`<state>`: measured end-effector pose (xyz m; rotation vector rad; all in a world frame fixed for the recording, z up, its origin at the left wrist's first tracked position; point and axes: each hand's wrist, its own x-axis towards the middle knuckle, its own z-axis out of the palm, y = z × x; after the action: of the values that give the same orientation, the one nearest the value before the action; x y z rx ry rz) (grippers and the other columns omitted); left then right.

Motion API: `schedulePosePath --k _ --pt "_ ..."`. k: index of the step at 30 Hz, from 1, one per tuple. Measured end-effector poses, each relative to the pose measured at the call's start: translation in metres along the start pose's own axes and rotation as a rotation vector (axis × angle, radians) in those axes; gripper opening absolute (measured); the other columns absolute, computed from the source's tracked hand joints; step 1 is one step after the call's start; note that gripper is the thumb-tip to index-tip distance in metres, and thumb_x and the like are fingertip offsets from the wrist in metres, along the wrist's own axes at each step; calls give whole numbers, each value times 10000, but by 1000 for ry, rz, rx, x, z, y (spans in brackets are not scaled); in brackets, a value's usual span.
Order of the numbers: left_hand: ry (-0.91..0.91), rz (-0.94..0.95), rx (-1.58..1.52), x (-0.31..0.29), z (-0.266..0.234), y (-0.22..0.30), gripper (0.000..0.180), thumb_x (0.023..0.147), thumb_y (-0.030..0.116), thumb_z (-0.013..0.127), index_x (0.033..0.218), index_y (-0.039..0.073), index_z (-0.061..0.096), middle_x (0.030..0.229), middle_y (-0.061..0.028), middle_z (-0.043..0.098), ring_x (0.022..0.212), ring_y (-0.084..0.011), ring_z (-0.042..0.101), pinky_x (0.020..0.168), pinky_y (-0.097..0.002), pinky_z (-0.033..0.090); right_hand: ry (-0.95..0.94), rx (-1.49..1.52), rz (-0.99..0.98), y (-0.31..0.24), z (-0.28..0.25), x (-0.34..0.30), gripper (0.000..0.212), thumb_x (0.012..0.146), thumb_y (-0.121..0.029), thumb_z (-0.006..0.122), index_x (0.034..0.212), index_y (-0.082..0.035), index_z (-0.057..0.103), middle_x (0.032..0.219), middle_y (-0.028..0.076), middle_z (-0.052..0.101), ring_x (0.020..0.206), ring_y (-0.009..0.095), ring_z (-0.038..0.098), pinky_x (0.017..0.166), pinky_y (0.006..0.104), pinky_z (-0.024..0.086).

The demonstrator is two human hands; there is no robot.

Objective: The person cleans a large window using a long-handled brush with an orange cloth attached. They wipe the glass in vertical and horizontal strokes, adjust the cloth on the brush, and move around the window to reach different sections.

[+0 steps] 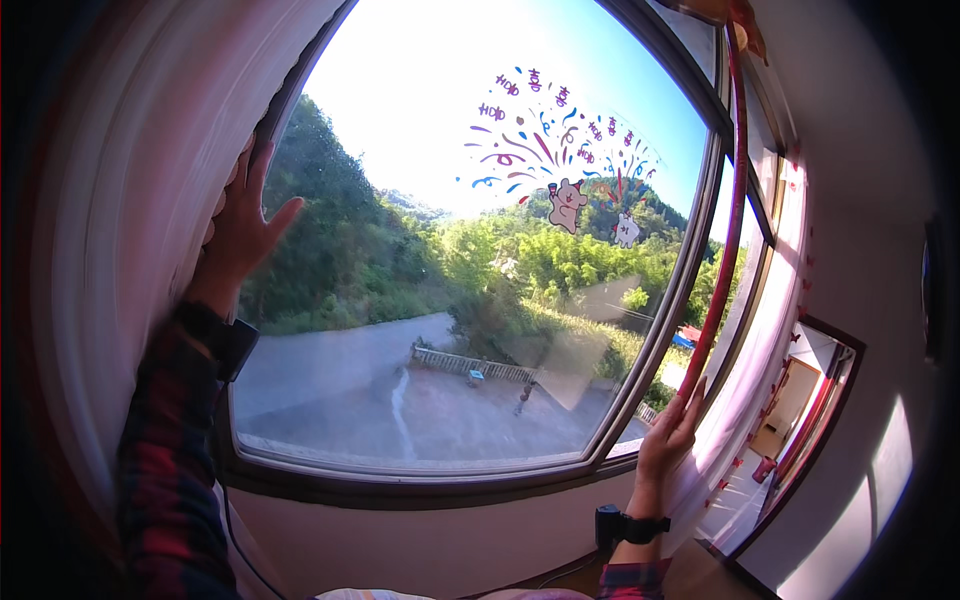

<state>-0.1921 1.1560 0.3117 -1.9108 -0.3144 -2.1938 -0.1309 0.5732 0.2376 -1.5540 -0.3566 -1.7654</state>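
My left hand (243,222) is raised at the left side of the window, thumb stretched out. Its fingers lie against the edge of a pale pink-white curtain (130,240), next to the dark window frame. The curtain's folds partly hide the fingertips. My right hand (672,430) is at the window's lower right corner, closed round the lower end of a long red pole (738,180). From there the pole rises past the frame to the upper right, where an orange-brown thing (748,32) shows near its top. Both wrists wear dark bands with small black boxes.
The large window pane (400,270) carries cartoon animal and confetti stickers (566,205). Outside are trees, a paved yard and a low railing. A second light curtain (745,390) hangs at the right, beside a dark-framed mirror or opening (850,400). A cable (232,520) hangs near my left arm.
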Motion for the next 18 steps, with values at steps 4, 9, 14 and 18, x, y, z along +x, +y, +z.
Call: schedulePosePath --k 4,9,14,18 --pt "64 65 18 2 1 0 758 885 481 614 1471 100 319 1520 -173 302 1414 -349 269 1153 -503 224 -377 333 390 8 -29 -58 554 1018 -239 438 1513 -100 231 636 -7 461 454 55 434 403 205 389" --pt "36 34 -56 1 0 -3 760 895 463 611 1476 87 298 1521 -185 294 1416 -354 260 1153 -492 225 -545 392 494 -3 -42 -161 496 1012 -397 438 1335 -19 437 577 -15 442 424 57 426 413 211 379" --pt "-30 -49 -235 5 -21 20 785 896 451 616 1479 62 262 1529 -187 275 1423 -356 245 1157 -486 212 -606 397 553 -26 -46 -236 359 993 -391 484 989 -32 494 581 15 476 447 100 488 420 246 409" --pt "-195 79 -449 -14 -56 105 817 919 625 426 1473 50 251 1493 -211 322 1414 -343 274 1155 -517 159 -652 404 572 -23 -59 -286 400 973 -441 503 921 -45 483 587 22 491 461 115 506 436 260 417"
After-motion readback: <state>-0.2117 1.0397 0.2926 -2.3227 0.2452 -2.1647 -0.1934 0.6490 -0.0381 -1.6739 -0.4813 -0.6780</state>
